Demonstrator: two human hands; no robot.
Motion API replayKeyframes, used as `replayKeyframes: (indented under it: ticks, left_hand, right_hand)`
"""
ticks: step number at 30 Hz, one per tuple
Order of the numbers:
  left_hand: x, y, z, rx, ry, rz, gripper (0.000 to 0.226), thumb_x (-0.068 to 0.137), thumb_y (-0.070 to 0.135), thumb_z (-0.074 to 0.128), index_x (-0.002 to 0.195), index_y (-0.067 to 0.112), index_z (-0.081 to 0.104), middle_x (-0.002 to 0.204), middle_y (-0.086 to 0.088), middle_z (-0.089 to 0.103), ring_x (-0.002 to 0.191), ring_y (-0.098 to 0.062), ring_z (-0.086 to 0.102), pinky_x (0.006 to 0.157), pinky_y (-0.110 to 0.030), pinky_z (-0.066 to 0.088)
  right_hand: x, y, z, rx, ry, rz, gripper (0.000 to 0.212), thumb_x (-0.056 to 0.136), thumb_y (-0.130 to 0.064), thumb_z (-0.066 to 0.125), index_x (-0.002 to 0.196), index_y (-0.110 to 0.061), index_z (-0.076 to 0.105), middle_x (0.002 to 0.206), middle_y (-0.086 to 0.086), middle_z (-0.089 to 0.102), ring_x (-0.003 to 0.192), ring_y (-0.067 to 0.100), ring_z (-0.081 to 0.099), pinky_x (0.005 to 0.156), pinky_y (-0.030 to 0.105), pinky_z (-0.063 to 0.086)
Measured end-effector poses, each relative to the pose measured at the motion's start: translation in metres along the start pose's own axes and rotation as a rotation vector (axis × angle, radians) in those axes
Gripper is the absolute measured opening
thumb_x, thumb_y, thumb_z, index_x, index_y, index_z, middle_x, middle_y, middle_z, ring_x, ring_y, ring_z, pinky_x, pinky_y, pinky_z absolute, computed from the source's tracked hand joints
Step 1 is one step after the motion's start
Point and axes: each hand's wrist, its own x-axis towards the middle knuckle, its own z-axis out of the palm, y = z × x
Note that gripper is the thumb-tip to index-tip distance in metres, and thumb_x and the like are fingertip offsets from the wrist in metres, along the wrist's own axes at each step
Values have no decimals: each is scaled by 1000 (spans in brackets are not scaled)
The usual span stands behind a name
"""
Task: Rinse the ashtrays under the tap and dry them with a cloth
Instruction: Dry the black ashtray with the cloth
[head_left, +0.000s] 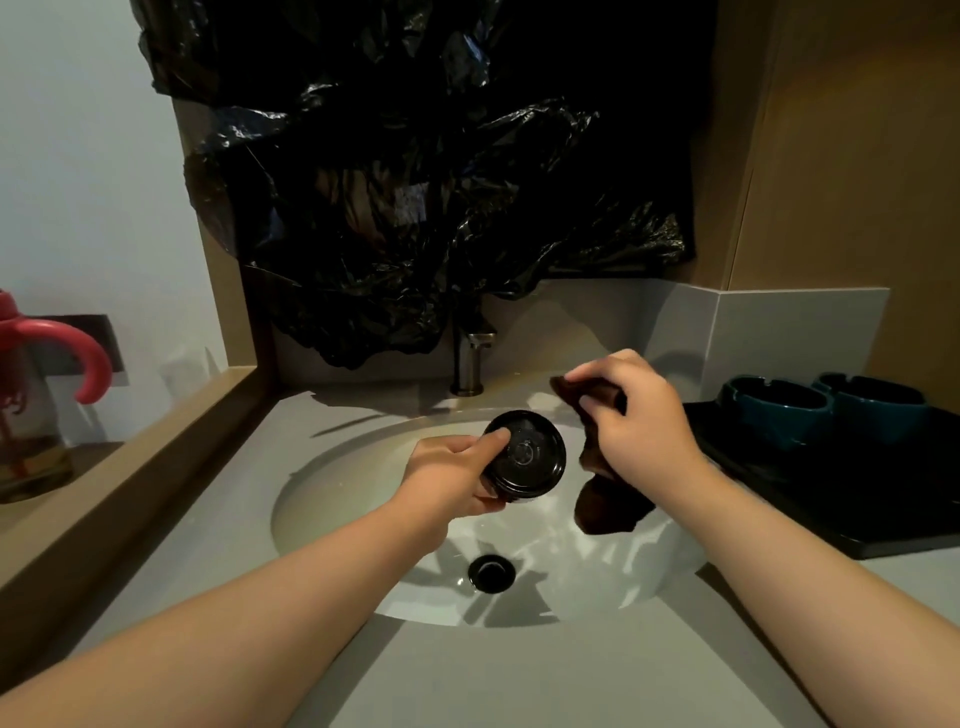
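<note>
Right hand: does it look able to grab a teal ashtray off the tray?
Probably not yet: the way to the teal ashtrays looks open, but the right hand grips the cloth.

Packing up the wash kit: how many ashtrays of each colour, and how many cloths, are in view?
Glossy black round ashtray, gripped by the left hand: 1
Teal round ashtrays on the black tray: 2
Dark brown cloth, held by the right hand: 1
Total: 4

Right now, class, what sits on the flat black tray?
Two dark teal round ashtrays stand side by side at the far end of the flat black tray. The right forearm covers part of its left edge.
</note>
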Motion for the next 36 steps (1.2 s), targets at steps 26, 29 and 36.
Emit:
replayKeyframes:
  ticks: [26,29,36]
  left_hand:
    - [2,-1,-2,-237,-166,25,22,97,19,52,109,2,61,93,-14,69,81,-27,71,75,-44,58]
    - [7,0,-6,-219,-65,42,25,96,19,56,115,2,59,107,-19,66,94,-35,67,73,-45,59]
    - [7,3,-3,-246,-66,-5,17,94,20,59,107,8,57,104,-12,62,93,-33,66,72,-46,58]
  right_hand:
    - [-15,-12,27,-244,-215,-49,28,88,-12,62,115,-19,65,107,-8,51,91,8,50,68,-3,34]
    - [-15,-9,19,-207,-492,-87,32,85,-1,62,108,-21,70,100,-14,54,95,6,52,81,6,41]
    - [-1,5,10,-204,-154,129,17,90,-9,60,101,-19,67,102,-3,54,89,21,60,62,15,46]
